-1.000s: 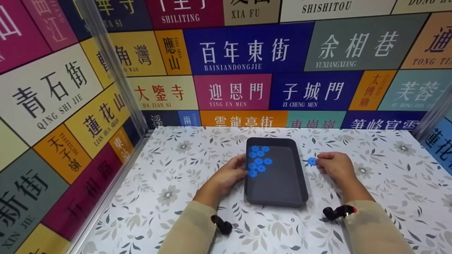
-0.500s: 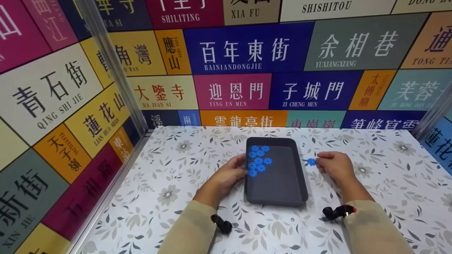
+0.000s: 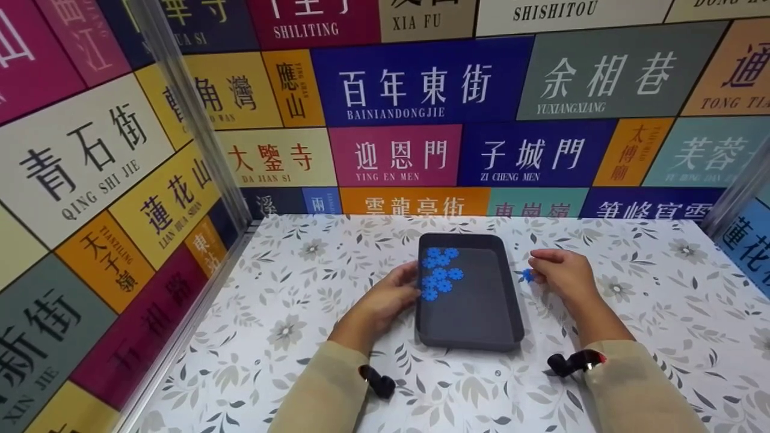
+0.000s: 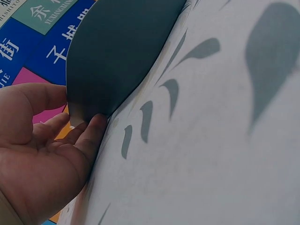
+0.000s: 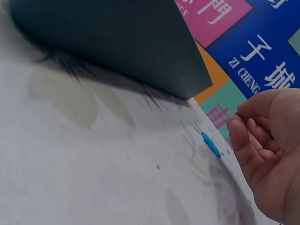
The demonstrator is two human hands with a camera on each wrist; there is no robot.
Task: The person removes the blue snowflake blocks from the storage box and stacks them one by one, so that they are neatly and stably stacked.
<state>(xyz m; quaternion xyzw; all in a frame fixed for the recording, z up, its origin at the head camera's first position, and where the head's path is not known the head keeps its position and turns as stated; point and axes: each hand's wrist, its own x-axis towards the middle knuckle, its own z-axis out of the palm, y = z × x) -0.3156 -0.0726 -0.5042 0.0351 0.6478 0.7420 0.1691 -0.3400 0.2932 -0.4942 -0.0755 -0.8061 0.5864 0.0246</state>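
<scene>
In the head view, a dark grey rectangular tray (image 3: 475, 319) lies on the table with several small blue flower-shaped discs (image 3: 441, 274) inside, mostly toward its left side. My left hand (image 3: 388, 300) holds the tray's left wall; in the left wrist view its thumb passes over the rim and its fingers (image 4: 93, 133) touch the outside. Right of the tray, my right hand (image 3: 564, 273) hovers beside a single blue disc (image 3: 527, 275), partly covered by its fingers. The right wrist view shows that disc edge-on, apart from the bent fingers, which hold nothing visible.
The table (image 3: 301, 385) has a white cover with grey leaf patterns. Colourful sign-covered walls (image 3: 421, 84) rise behind it and at its sides. Black wrist cameras (image 3: 574, 362) sit on both sleeves.
My right hand has shifted slightly up and left, its fingers now above the single blue disc and covering more of it. The left hand and tray have stayed put.
</scene>
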